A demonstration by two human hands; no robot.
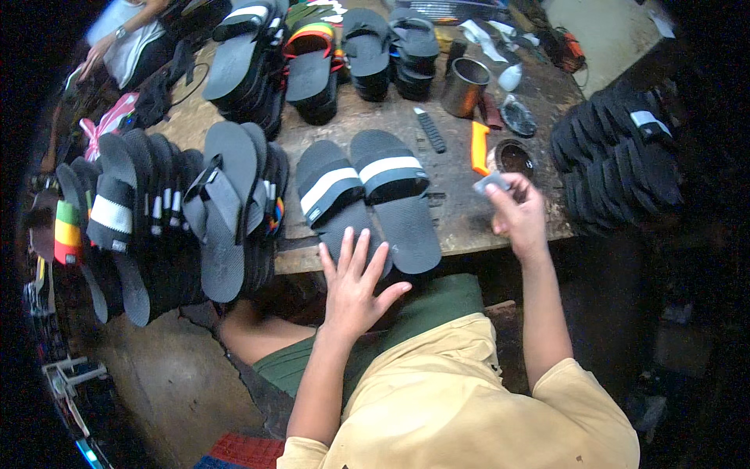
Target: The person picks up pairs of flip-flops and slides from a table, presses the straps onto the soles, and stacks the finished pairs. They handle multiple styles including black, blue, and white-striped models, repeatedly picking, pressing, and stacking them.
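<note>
Two black slide sandals lie side by side before me, each with a black strap crossed by a white band: the left slide (318, 158) and the right slide (408, 228). My left hand (355, 281) rests on the footbed of the left slide near its heel, fingers spread. Between thumb and fingers, my right hand (519, 215) pinches a small flat grey piece (491, 183); its kind is unclear. Just beyond that hand stands a round pot of dark brown stuff (516, 156). An orange-handled tool (479, 147) lies beside the pot.
Stacked sandals (226, 211) crowd the left, with more slides (312, 74) along the back. Black soles (617, 156) are piled at the right. A metal cup (466, 86) and a dark ridged strip (430, 130) stand and lie mid-table. Another person's hand (95, 59) shows far left.
</note>
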